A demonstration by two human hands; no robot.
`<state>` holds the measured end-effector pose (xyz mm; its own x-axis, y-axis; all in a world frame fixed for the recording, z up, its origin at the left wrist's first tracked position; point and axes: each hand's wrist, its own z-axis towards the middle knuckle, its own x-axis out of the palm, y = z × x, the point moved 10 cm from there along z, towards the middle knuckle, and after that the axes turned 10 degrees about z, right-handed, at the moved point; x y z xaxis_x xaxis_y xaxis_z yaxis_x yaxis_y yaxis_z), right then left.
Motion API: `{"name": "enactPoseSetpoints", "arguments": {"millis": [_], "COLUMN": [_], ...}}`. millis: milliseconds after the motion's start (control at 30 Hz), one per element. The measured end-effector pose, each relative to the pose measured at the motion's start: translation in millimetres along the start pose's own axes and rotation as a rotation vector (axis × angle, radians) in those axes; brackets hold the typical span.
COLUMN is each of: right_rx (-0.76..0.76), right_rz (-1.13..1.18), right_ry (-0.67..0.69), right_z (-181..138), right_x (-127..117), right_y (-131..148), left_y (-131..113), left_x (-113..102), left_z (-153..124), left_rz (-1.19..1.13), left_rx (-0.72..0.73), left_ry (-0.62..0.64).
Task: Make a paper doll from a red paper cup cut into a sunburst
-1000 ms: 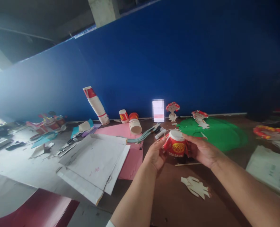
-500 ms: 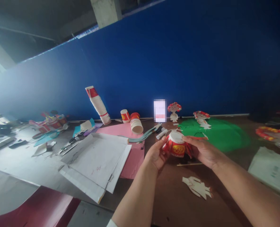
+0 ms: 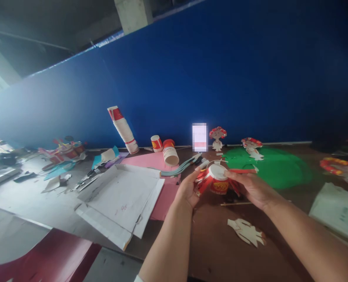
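Observation:
Both my hands hold an upside-down red paper cup (image 3: 218, 181) with a white bottom and a gold emblem; its wall is cut into strips that splay outward. My left hand (image 3: 188, 191) grips the strips on its left side. My right hand (image 3: 252, 187) holds its right side, fingers over a strip that sticks out to the right. Under the cup a thin wooden stick (image 3: 235, 203) lies on the brown table (image 3: 215, 250). A white paper cut-out figure (image 3: 246, 232) lies nearer to me.
A green sheet (image 3: 276, 168) with paper-cup dolls (image 3: 217, 138) lies behind the hands. Pink paper (image 3: 162, 192), white cardboard (image 3: 119, 199), a leaning cup stack (image 3: 123, 129), loose cups (image 3: 170, 153) and scraps lie to the left. A blue wall (image 3: 221, 78) backs the table. Printed paper (image 3: 337, 211) lies right.
The cup's strips have spread further outward between my hands, and the cup tilts so its white bottom shows more. The view has shifted slightly.

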<state>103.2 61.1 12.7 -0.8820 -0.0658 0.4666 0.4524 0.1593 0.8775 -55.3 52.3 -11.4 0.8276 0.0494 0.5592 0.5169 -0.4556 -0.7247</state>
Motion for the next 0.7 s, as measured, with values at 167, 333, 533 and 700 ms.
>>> {"name": "enactPoseSetpoints", "arguments": {"millis": [167,333,533,700], "right_rx": [-0.001,-0.054,-0.027,-0.07], "right_rz": [-0.126,-0.321,-0.42,-0.456], "right_ry": [0.08,0.097,0.074,0.092], "right_z": [-1,-3,-4,-5], "right_x": [15,24,20,21], "right_y": [-9,-6,-9,-6], "left_y": [-9,-13,-11,-12], "left_x": [-19,-36,-42,-44], "left_z": [3,-3,-4,-5], "left_rz": [0.135,0.351,0.402,0.425], "left_rx": [0.119,0.129,0.136,0.152], "left_ry": [-0.16,-0.36,-0.392,-0.407]}}
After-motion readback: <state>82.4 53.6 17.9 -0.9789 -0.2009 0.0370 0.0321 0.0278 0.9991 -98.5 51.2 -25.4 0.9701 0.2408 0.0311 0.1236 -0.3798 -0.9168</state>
